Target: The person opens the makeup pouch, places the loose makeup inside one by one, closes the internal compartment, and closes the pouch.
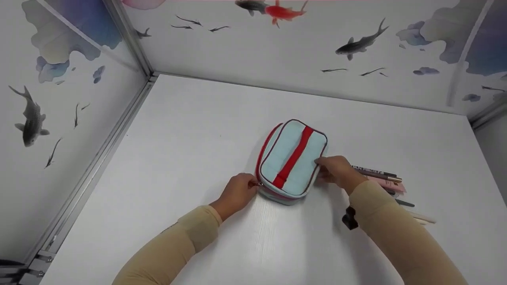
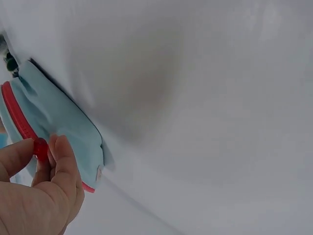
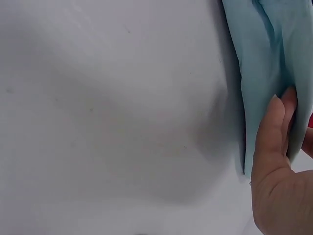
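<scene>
A light blue zippered pouch (image 1: pixel 283 152) with dark red piping and a red strap (image 1: pixel 293 158) across its top lies on the white table. At its near left corner, my left hand (image 1: pixel 237 192) pinches the zipper pull. In the left wrist view this red zipper pull (image 2: pixel 40 149) sits between thumb and fingers, beside the red zipper (image 2: pixel 18 115). My right hand (image 1: pixel 336 170) grips the pouch's right side, thumb on the top edge. From the right wrist, fingers (image 3: pixel 271 127) press into the soft blue side wall (image 3: pixel 259 73). The pouch's inside is hidden.
Right of the pouch, partly behind my right arm, lie several pens (image 1: pixel 378 173), a pink flat item (image 1: pixel 390 184), a dark slim tool (image 1: pixel 405 203) and pale sticks (image 1: pixel 424 217). Fish-patterned panels (image 1: pixel 301 51) wall the white table (image 1: pixel 198 130) at the back and sides.
</scene>
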Available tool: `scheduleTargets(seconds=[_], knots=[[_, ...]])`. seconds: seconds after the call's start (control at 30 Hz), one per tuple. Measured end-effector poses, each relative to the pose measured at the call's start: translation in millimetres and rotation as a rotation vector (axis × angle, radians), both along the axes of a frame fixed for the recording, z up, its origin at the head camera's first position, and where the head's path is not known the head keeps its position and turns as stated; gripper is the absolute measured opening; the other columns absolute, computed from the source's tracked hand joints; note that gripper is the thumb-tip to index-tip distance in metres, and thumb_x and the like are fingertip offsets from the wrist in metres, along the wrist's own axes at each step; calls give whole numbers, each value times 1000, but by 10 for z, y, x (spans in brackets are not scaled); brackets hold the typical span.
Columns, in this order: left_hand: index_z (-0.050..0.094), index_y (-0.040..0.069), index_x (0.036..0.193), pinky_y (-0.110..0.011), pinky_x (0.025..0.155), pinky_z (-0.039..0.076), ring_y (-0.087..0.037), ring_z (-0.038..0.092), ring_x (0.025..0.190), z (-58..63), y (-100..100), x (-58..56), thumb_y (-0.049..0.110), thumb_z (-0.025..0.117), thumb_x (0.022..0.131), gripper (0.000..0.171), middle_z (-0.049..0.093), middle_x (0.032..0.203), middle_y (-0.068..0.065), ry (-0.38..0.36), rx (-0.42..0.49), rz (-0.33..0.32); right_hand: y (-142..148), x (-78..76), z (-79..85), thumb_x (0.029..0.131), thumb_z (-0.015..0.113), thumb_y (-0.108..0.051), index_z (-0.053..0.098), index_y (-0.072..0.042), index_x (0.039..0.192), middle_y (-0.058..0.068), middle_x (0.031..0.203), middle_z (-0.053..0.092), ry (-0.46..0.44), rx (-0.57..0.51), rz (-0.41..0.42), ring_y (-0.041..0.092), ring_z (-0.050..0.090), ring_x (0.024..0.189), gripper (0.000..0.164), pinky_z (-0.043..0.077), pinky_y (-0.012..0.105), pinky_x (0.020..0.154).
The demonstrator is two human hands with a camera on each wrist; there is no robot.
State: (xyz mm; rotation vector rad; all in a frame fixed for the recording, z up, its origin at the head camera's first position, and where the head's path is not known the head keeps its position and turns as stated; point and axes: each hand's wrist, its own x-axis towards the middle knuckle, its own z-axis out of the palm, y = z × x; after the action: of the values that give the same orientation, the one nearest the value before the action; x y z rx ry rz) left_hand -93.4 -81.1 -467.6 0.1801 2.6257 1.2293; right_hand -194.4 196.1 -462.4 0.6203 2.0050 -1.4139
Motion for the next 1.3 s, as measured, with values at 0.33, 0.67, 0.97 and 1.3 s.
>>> scheduleTargets(seconds=[0.33, 0.67, 0.97, 1.3], knots=[[67, 1, 103, -38, 89, 49, -22, 58, 97, -86, -160, -101, 6, 60, 92, 13, 65, 101, -9, -30, -20, 108, 42, 154, 61, 96, 58, -20, 48, 3, 125, 9, 98, 58, -31, -140, 16, 19, 59, 84, 39, 55, 28, 76], [69, 0, 98, -38, 87, 50, -23, 60, 95, -111, -63, -226, 5, 60, 92, 13, 67, 98, -10, 41, -7, 117, -7, 313, -6, 97, 55, -11, 50, 2, 116, 6, 84, 64, 23, -296, -239, 14, 64, 77, 24, 55, 28, 75], [65, 1, 110, -37, 93, 49, -22, 58, 102, -84, 80, -121, 11, 59, 95, 19, 63, 105, -9, 26, -73, 61, -110, 363, -15, 98, 52, -11, 48, 3, 119, 4, 78, 60, 49, -294, -426, 12, 59, 70, 25, 52, 24, 64], [67, 2, 101, -36, 85, 50, -20, 60, 93, -86, 272, 22, 12, 62, 94, 13, 64, 95, -6, 47, -89, -4, -205, 318, -35, 99, 50, -12, 45, 2, 128, 4, 83, 60, 65, -270, -522, 11, 58, 71, 33, 51, 23, 63]])
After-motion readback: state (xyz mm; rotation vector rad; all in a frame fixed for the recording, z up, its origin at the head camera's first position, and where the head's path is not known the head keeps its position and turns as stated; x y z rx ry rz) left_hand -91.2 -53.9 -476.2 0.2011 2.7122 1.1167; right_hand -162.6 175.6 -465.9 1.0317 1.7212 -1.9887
